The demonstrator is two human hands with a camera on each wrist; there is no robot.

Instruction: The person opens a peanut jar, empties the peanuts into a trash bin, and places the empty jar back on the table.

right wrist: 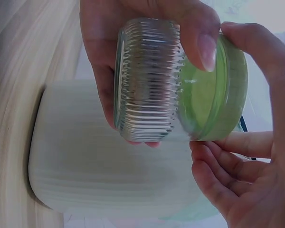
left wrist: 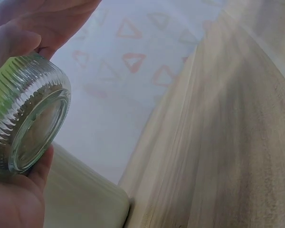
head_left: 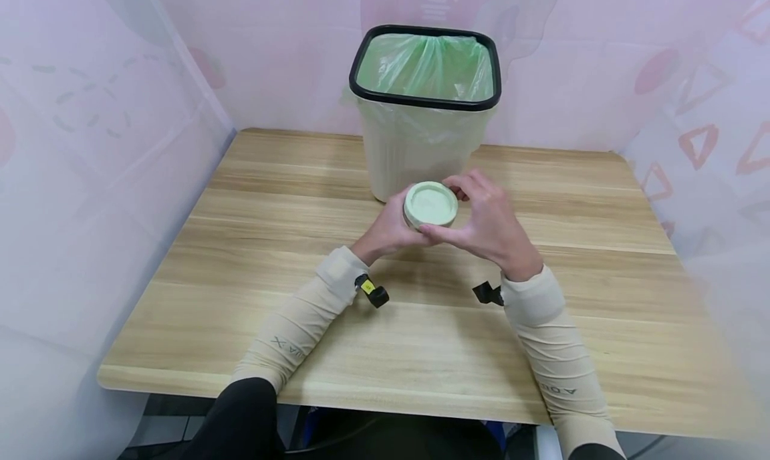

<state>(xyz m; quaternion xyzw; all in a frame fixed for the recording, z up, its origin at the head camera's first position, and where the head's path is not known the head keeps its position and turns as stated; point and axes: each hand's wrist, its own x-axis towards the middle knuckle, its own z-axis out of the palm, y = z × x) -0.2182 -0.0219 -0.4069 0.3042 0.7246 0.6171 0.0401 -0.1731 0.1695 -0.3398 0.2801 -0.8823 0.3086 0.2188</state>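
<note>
Above the table, in front of the bin, a small ribbed clear glass jar (right wrist: 147,85) is held up, its pale green lid (head_left: 430,204) facing my head camera. My left hand (head_left: 390,224) grips the glass body, thumb on one side and fingers round the other. With thumb and fingertips at opposite edges, my right hand (head_left: 494,224) pinches the lid. The left wrist view shows the tilted round base of the jar (left wrist: 42,128). Inside the jar, the right wrist view shows no clear contents through the ribs.
A tall whitish bin (head_left: 415,159) with a black rim (head_left: 421,102) and a green plastic liner (head_left: 430,65) stands at the back of the wooden table (head_left: 289,226). Printed pale curtains (head_left: 289,59) close off the back and both sides.
</note>
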